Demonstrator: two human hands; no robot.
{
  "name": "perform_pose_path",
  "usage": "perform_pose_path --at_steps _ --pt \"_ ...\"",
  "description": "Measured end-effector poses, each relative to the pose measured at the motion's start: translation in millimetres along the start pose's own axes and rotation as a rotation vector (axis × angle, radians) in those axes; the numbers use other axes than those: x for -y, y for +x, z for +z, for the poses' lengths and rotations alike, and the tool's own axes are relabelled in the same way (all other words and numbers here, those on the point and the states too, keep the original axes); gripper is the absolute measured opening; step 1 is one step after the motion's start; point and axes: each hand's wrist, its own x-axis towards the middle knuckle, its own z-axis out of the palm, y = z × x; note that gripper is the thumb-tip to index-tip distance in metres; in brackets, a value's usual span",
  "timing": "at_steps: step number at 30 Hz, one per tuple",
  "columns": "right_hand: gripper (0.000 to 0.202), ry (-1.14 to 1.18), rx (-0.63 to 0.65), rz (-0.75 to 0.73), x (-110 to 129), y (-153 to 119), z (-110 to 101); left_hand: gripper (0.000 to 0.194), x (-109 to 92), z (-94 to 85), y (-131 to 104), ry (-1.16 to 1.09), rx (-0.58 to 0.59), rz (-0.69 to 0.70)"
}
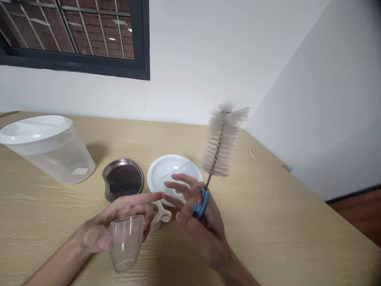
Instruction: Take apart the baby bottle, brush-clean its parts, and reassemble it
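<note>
A small clear plastic cup (pixel 126 244) is gripped between the thumb and fingers of my left hand (pixel 119 214), mouth up and slightly tilted. That hand's index finger stretches to the right and meets a fingertip of my right hand (pixel 202 222). My right hand grips a bottle brush (pixel 220 147) by its blue handle (pixel 201 202), pale bristles pointing up, with some fingers spread. Behind the fingers lies a white plate (pixel 159 169) with a thin line or rod across it. A small off-white piece with a hooked handle (pixel 162 214) sits partly hidden behind my left hand.
A metal kidney dish (pixel 125 180) lies behind my left hand. At the far left stands a large translucent container with a white lid (pixel 50 147). A thin white strip (pixel 251 153) lies at the right of the wooden table (pixel 282 222), by the wall.
</note>
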Motion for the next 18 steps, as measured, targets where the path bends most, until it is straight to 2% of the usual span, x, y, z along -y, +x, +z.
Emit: perform_pose_path --at_steps 3,5,8,11,14,18 --pt "0.011 -0.08 -0.107 -0.093 -3 2 -4 0.099 1 -2.5 -2 -0.091 0.023 -0.046" --pt "0.012 -0.094 -0.124 -0.083 -3 4 -7 0.096 0 -3.1 -3 -0.112 0.017 -0.028" --pt "0.022 -0.113 -0.145 0.025 -2 6 -8 0.092 -5 -3.1 -4 -0.154 0.016 0.005" --pt "0.04 -0.162 -0.234 0.192 0 9 -10 0.089 -12 -4.5 -5 -0.213 0.002 0.045" --pt "0.051 -0.254 -0.329 0.302 4 15 -17 0.088 -18 -9.0 -8 -0.199 -0.077 0.08" --pt "0.053 -0.371 -0.311 0.357 15 23 -34 0.079 -22 -17.0 -8 -0.126 -0.281 0.131"
